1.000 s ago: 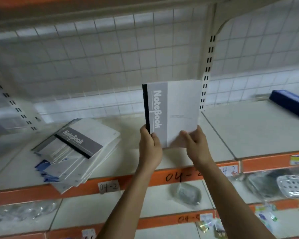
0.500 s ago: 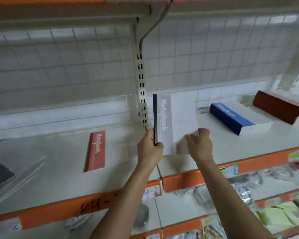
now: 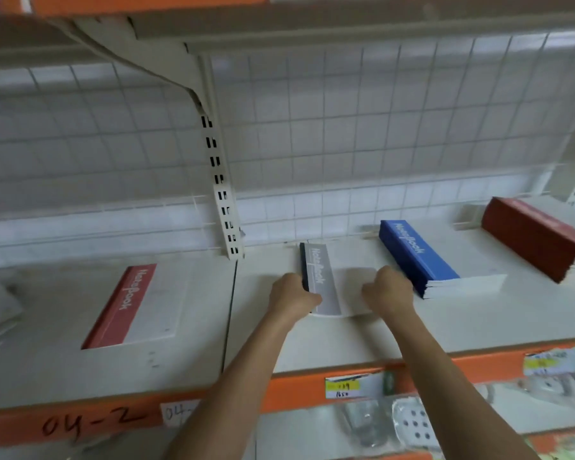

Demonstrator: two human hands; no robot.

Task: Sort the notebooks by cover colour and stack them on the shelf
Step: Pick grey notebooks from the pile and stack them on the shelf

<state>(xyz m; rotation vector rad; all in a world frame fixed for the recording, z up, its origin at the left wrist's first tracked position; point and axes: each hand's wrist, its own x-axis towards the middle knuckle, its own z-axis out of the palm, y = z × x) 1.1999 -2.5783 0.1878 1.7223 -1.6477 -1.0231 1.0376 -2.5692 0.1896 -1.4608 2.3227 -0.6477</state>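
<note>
**Grey notebook at the shelf, both hands on it**

Surroundings. The grey notebook [image 3: 322,277] lies cover-up on the right bay of the shelf [image 3: 346,340], between the slotted post [image 3: 221,180] and the blue stack [image 3: 419,257]. The blue stack sits just beside the right hand [image 3: 390,292]. A red stack [image 3: 538,237] lies further right, apart from the blue one. A single red notebook [image 3: 130,307] lies flat in the left bay, beyond the post. Nothing lies between the hands and the grey notebook.

Hands. The left hand [image 3: 291,295] grips the notebook at its dark spine edge. The right hand is curled over the opposite edge and holds it. The fingertips of both are hidden.

Surface and room. The shelf is off-white with an orange front strip [image 3: 299,386]. A white wire grid [image 3: 346,127] forms the back. A lower shelf carries bagged goods [image 3: 409,423], too blurred to identify.

Writing. The grey, blue and red covers each read "NoteBook" along the coloured band. The strip carries handwritten "04-2" [image 3: 90,423]. A yellow-and-white price label [image 3: 342,386] sits below the hands; its figures are not legible.
</note>
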